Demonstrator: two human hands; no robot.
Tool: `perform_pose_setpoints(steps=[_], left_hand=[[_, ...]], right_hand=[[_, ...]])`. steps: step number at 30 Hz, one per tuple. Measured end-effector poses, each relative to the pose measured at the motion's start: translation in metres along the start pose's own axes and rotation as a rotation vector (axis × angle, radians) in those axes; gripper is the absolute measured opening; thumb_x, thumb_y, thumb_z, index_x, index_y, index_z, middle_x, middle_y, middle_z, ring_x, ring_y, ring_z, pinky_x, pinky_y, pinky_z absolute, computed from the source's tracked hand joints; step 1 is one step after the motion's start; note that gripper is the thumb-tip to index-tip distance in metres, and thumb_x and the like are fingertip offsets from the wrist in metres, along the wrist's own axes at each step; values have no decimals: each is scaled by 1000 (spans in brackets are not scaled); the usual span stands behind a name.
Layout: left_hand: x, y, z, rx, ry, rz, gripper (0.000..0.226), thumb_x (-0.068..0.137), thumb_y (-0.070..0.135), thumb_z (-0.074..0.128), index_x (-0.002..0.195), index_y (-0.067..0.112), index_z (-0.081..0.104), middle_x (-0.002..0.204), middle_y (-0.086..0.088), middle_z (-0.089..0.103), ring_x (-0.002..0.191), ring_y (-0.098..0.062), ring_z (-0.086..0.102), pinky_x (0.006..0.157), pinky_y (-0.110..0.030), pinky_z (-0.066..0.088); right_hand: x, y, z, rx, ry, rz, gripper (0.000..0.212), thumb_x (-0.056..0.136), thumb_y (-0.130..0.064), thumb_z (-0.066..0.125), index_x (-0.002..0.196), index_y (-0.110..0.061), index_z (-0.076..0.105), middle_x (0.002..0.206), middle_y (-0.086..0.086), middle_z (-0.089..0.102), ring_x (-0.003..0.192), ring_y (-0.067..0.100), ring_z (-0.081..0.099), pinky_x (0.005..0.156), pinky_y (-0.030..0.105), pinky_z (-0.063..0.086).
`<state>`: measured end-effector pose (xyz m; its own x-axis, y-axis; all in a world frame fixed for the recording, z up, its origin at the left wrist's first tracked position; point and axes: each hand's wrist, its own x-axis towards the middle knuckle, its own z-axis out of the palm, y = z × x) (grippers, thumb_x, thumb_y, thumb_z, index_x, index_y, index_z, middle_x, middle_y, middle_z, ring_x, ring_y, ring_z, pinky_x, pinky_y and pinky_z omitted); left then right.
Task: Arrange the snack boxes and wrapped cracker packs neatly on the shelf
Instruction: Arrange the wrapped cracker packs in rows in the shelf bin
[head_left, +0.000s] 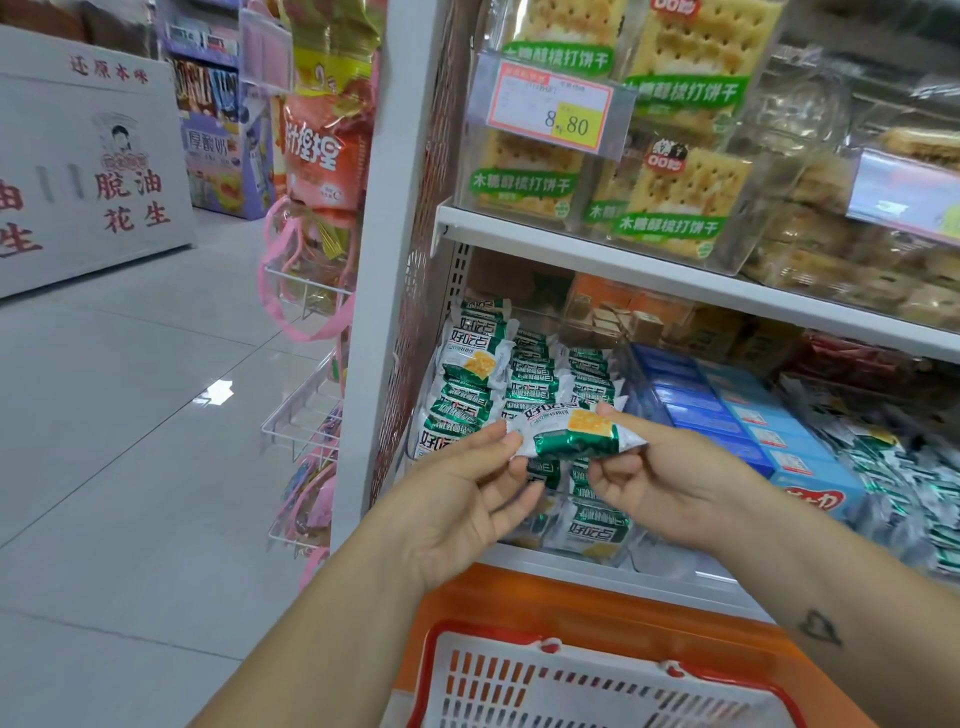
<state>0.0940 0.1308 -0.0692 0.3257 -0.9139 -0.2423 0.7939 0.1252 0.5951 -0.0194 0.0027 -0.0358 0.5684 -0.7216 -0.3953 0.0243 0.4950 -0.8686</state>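
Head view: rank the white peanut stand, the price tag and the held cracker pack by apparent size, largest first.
1. white peanut stand
2. price tag and held cracker pack: these look alike, so unranked.

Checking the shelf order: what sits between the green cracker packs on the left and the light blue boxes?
Head view: a row of dark blue boxes lies between them.

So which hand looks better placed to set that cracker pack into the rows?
Probably the right hand: its thumb sits on top of the cracker pack with fingers beneath, while the left hand only pinches the wrapper's end.
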Motion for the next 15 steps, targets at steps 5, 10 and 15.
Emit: perform_pose_setpoints(steps=[5,10,15], left_hand=[[2,2,-6,-6,13,0,29,76,5,65,104,10,60,60,0,63,50,-5,60,70,-31,58],[1,9,-14,646,90,337,32,89,15,62,118,26,56,57,13,57,51,-2,50,70,-24,51],[1,8,-14,687,162,491,16,93,15,58,105,21,65,91,-2,71,72,-8,70,83,-31,55]], right_hand=[[-4,3,7,52,-18,56,10,87,-15,59,90,-5,59,66,4,46,30,5,31,44,21,49],[-6,-5,0,-654,52,-430,24,86,-42,63,78,-20,63,62,-1,58,51,15,46,63,30,44],[-20,-15,-4,-867,-18,-641,19,94,-33,53,80,-22,59,53,-2,62,46,13,42,55,32,39]])
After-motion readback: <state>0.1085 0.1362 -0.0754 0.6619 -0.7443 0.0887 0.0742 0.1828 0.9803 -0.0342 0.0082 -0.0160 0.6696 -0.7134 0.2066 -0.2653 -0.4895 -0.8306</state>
